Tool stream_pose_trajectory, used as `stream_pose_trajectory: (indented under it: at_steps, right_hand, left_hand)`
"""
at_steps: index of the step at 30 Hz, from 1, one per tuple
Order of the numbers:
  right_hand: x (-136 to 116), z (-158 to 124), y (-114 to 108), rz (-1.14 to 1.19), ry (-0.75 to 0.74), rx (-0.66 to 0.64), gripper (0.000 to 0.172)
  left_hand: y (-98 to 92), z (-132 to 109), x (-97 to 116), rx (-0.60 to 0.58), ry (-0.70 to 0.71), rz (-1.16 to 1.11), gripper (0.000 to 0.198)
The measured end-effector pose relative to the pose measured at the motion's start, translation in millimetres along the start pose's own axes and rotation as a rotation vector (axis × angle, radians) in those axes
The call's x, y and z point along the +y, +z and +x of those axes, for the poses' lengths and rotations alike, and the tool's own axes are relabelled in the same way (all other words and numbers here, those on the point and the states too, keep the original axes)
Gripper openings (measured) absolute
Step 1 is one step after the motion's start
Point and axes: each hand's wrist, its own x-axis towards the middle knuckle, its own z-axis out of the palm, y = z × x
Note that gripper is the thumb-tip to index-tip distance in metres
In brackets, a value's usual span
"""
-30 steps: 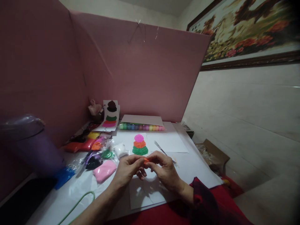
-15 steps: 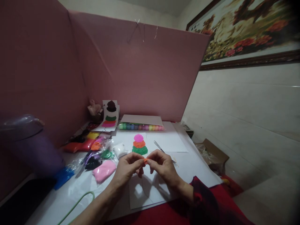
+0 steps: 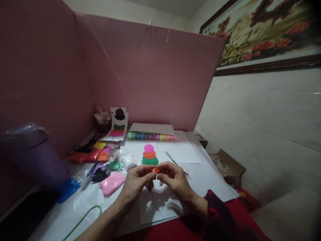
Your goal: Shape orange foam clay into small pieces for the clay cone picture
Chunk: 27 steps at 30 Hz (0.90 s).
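Observation:
Between the fingertips of both hands is a small piece of orange clay (image 3: 155, 170). My left hand (image 3: 138, 178) pinches it from the left, thumb and forefinger closed on it. From the other side, the fingers of my right hand (image 3: 173, 175) press against the same piece. Just beyond the hands, a paper carries a stacked shape (image 3: 149, 155) in pink, orange and green; its lower part lies behind my fingers. A metal tweezer-like tool (image 3: 170, 156) lies to the right, partly hidden by my right hand. White paper (image 3: 150, 214) lies beneath the hands.
Left of my hands lie several bags of coloured clay, including a pink one (image 3: 112, 183) and a white one (image 3: 128, 161). A case of coloured pots (image 3: 151, 136) stands at the back, beside a propped coloured drawing (image 3: 117, 129). A purple tumbler (image 3: 37, 157) stands far left; an open cardboard box (image 3: 229, 165) is at right.
The orange piece is turned and shows more between the fingertips. My right thumb has shifted slightly down, away from it. The things on the table have stayed in place.

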Motion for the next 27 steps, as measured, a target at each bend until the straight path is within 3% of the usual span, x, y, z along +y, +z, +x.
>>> stream_pose_trajectory:
  at_steps: [8,11,16,24,27]
  right_hand:
    - [-8.4,-8.4,3.9,-0.43,-0.209,0.033,0.022]
    - [-8.9,-8.2,4.0,-0.538,-0.23,0.053,0.013]
    - [-7.1,-7.2,1.2,-0.54,-0.248,0.003,0.008]
    - [-8.6,-8.6,0.6,-0.505,-0.247,0.01,0.008]
    - [-7.4,-7.6,1.4,-0.412,-0.166,0.011,0.006]
  left_hand:
    - [4.0,-1.9,2.2,0.016,0.025,0.092,0.023]
    - [5.3,-2.8,2.1,0.023,0.0,0.11,0.026]
    - [3.5,-3.1,2.2,0.0,-0.036,0.104,0.032]
    - [1.2,0.3,-2.4,-0.011,-0.091,-0.044,0.026]
    - [1.6,0.8,-2.3,-0.033,-0.115,-0.084,0.024]
